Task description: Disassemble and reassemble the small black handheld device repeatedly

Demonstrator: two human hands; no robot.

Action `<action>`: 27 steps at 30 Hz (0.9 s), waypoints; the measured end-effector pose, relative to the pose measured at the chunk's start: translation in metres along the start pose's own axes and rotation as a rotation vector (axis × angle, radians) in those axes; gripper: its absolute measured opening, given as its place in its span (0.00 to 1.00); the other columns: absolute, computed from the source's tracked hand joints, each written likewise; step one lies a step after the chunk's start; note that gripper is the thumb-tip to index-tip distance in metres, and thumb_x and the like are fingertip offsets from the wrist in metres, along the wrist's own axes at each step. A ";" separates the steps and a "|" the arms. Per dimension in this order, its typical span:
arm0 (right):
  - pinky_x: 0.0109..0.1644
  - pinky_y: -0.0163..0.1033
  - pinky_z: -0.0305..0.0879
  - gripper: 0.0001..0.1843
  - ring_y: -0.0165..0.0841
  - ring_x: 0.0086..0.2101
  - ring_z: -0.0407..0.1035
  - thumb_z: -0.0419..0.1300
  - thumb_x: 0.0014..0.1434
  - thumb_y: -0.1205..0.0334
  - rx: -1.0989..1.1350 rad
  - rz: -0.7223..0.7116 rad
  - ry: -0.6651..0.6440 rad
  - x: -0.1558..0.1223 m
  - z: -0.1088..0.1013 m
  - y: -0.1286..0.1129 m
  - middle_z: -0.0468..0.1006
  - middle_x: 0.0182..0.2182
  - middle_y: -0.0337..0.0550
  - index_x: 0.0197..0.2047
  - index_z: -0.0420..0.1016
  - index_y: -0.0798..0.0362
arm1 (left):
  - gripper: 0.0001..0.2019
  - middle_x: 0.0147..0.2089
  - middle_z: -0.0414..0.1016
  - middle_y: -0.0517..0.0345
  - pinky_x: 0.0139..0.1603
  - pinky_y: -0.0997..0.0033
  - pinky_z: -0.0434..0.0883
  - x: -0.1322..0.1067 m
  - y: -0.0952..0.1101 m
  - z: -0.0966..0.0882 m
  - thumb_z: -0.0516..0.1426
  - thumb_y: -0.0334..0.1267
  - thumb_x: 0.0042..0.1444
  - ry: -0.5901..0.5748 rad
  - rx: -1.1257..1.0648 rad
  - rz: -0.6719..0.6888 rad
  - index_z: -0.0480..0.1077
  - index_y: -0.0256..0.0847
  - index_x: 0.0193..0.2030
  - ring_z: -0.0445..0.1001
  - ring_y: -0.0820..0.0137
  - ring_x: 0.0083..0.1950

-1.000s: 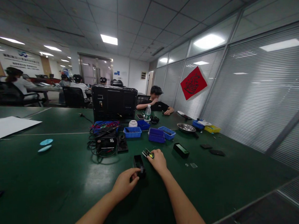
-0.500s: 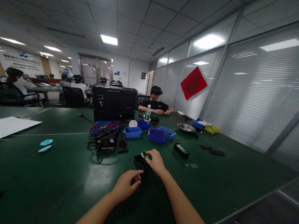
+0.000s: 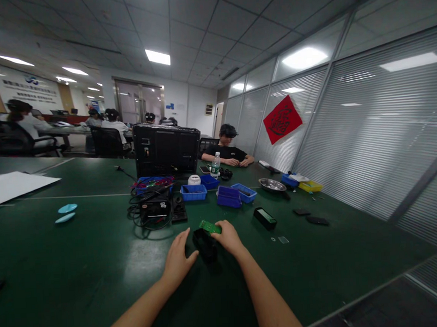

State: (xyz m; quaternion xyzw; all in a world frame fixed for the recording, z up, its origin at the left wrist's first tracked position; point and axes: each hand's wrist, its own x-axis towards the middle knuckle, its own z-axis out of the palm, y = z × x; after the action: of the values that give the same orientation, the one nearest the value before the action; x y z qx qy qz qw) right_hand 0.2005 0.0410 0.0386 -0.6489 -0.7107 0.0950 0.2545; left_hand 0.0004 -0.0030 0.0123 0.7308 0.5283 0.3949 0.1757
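Between my hands a black open-topped case rests on the green table. My right hand grips a green circuit board by its right end, holding it over the far end of the case. To the left of the case is my left hand, its thumb and fingers apart, with nothing in it. Right of my right hand lies a second black case with a pale green panel in its top. A small ring and a clear square piece lie just in front of it.
Blue bins stand beyond the hands, with a tangle of cables and a black box to their left. A metal bowl and a yellow bin are at the right. A person sits across the table.
The circuit board has turned so that its broad green face shows above the case. My left hand has drawn back leftward from the case, and its fingers have spread.
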 end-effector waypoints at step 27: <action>0.41 0.41 0.63 0.23 0.34 0.35 0.68 0.66 0.39 0.58 1.246 0.023 -0.097 -0.003 -0.022 -0.011 0.74 0.36 0.44 0.41 0.72 0.55 | 0.32 0.50 0.67 0.54 0.52 0.68 0.58 0.005 -0.001 0.000 0.58 0.38 0.42 -0.136 0.118 -0.133 0.56 0.42 0.57 0.65 0.64 0.51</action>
State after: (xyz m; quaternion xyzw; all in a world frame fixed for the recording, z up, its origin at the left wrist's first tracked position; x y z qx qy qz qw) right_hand 0.2015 0.0320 0.0616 -0.3810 -0.5255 0.5238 0.5516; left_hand 0.0009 0.0021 0.0138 0.7283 0.5847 0.3003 0.1936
